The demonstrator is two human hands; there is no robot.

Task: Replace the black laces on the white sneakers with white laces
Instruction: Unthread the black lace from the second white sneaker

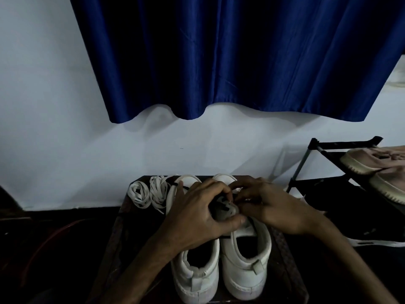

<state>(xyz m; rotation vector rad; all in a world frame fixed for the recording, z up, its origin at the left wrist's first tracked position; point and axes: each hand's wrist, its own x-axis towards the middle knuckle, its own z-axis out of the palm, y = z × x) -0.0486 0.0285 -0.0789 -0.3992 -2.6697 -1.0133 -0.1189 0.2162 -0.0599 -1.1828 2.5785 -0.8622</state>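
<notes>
So the white leather sneaker [243, 270] cannot slide, our left hand [197, 213] grips its tongue | right hand [269, 207] pinches thin black lace [219, 199] between fingers [243, 194]

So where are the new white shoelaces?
In the head view, the white laces lie in two coiled bundles at the far left corner of the dark tabletop, just left of the left sneaker.

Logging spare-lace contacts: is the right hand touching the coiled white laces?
Apart. Head view: the left hand lies between the right hand and the coiled white laces.
</notes>
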